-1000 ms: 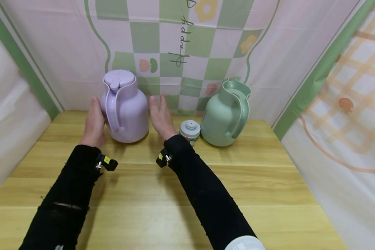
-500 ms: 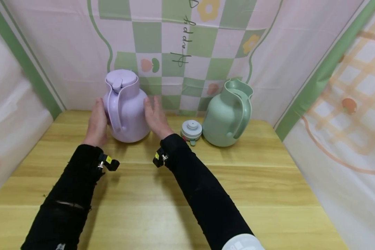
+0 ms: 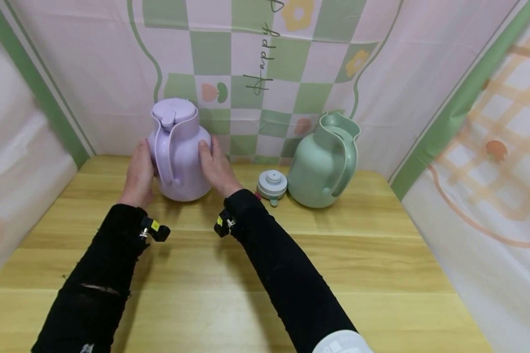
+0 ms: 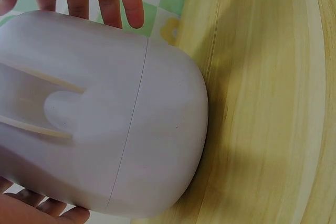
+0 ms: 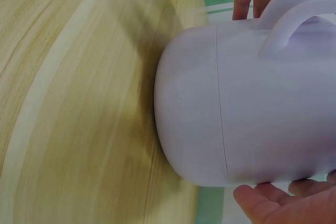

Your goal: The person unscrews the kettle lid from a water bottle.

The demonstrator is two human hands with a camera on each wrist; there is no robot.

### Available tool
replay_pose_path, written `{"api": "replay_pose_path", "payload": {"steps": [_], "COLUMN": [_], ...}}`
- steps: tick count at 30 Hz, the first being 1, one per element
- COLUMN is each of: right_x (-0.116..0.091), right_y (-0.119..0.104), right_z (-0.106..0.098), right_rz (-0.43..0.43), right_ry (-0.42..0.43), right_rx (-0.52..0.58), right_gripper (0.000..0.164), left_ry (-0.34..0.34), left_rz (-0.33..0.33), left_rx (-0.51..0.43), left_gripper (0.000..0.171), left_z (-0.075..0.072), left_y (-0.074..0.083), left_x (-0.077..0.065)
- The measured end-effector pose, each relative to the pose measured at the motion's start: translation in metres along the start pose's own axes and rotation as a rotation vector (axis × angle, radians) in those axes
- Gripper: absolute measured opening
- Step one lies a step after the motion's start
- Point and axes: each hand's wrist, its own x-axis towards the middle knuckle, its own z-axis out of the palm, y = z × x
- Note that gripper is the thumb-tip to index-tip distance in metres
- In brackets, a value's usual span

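Reaching forward (fingers (image 4: 131, 1) apart), left hand (image 3: 138, 175) and right hand (image 3: 218, 170) flank a lilac jug (image 3: 186, 164).

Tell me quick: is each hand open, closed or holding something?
Left hand: open, against the purple jug.
Right hand: open, touching the same jug.

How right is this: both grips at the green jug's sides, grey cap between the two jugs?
Wrong jug: the head view shows the left grip and right grip at the sides of the purple jug, not the green jug. The grey cap does sit between the two jugs.
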Motion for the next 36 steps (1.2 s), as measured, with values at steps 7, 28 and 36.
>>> {"api": "replay_pose_path", "payload": {"steps": [7,28,36], "right_x": [0.000,-0.008,-0.011], "right_y": [0.001,0.005,0.009], "right_z": [-0.001,-0.008,-0.010], "right_rz": [-0.011,-0.022,-0.020], "right_ry": [-0.001,0.044,0.090], "right_rx": [0.000,0.019,0.043], "right_gripper": [0.079,0.073,0.069], "left_ry": [0.020,0.041,0.068], "left_rz": [-0.005,0.037,0.060], "left_rx": [0.025,0.087,0.074], "left_gripper": [0.074,0.075,0.048], "left_z": [0.002,0.007,0.013], "left_y": [0.001,-0.002,-0.002], "left_x": [-0.001,-0.011,-0.010]}}
